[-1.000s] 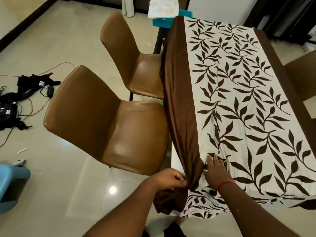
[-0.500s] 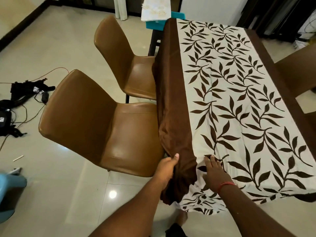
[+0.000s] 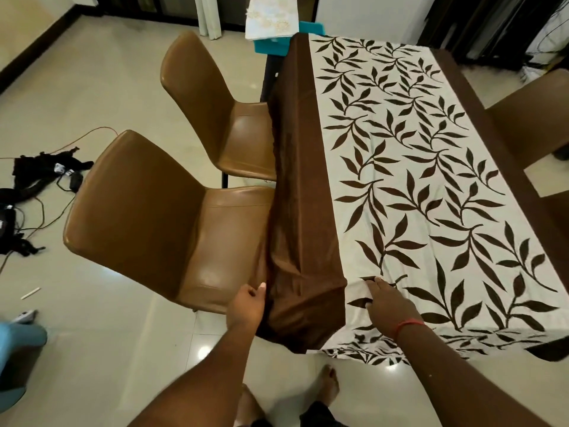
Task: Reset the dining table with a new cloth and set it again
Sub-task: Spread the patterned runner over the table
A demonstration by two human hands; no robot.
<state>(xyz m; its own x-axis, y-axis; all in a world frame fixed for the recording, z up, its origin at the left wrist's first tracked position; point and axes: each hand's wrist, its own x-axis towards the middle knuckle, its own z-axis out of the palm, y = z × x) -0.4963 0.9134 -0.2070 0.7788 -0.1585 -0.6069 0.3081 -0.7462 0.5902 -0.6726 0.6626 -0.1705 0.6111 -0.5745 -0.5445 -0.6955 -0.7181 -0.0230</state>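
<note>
A white cloth with dark brown leaves and a plain brown border (image 3: 409, 167) covers the dining table. Its brown border (image 3: 295, 211) hangs down the table's left side. At the near left corner my left hand (image 3: 248, 306) grips the hanging brown edge, thumb up against the fabric. My right hand (image 3: 385, 300) lies flat, palm down, on the cloth top just beside that corner, a red band on its wrist. The cloth's near edge droops over the table's front.
Two tan leather chairs (image 3: 160, 223) (image 3: 215, 106) stand close along the table's left side. Another chair (image 3: 529, 124) is at the right. A folded white cloth on a teal box (image 3: 274, 29) sits at the far end. Black gear and cables (image 3: 40, 180) lie on the floor left.
My left hand has let the bunched brown corner drop and moved left to the hanging edge. The border now hangs straighter down the side. My right hand stayed pressed on the top.
</note>
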